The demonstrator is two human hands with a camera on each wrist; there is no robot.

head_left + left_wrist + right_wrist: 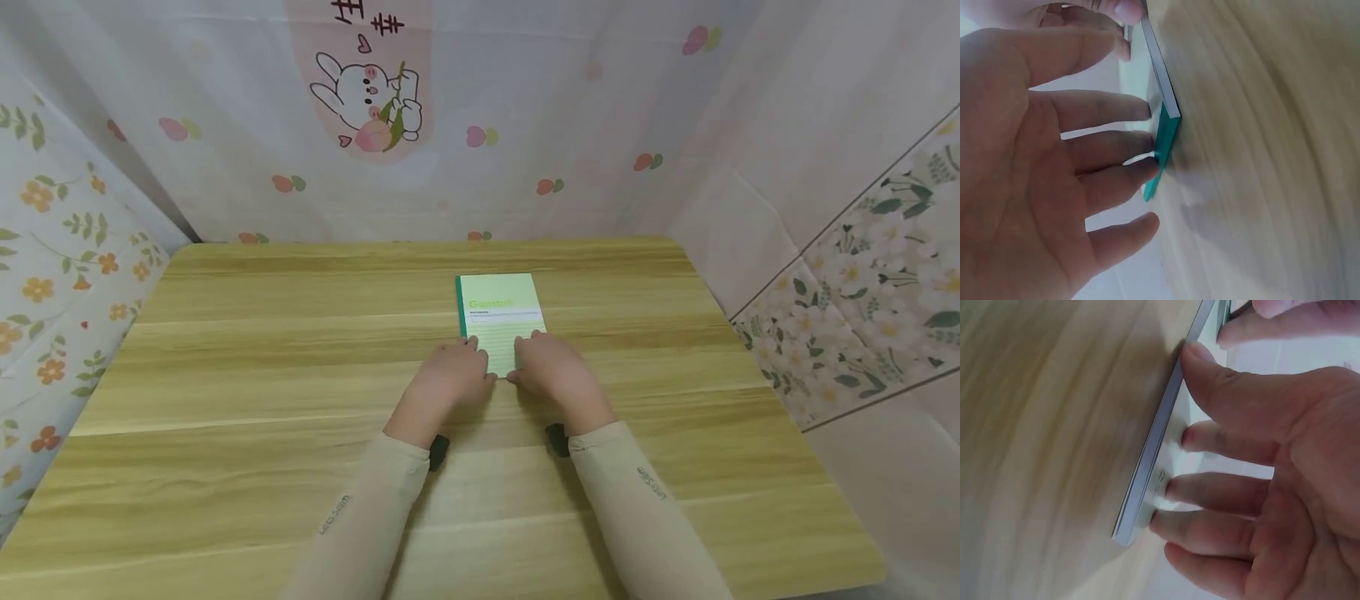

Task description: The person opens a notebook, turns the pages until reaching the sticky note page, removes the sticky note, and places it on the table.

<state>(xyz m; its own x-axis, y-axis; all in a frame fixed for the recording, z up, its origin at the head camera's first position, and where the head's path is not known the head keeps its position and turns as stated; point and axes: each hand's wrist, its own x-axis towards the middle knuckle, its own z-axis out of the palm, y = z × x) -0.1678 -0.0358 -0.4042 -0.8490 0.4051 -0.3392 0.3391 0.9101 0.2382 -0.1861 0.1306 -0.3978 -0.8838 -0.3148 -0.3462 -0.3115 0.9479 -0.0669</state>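
A light green notebook (501, 292) with a teal spine lies flat on the wooden table, its spine on the left. My left hand (453, 373) is over the notebook's near left corner. In the left wrist view, the fingers of that left hand (1054, 156) are fairly straight, with tips at the cover and teal spine (1168, 128). On the near right part rests my right hand (553, 367). The right wrist view has this right hand (1260, 450) with fingertips on the cover and its thumb against the edge of the pages (1157, 434).
The wood-grain table (262, 375) extends widely around the notebook. Behind it hangs a curtain (510, 75) with a rabbit and fruit print. Floral fabric (60, 283) borders the left side, and a patterned covering (862, 308) borders the right.
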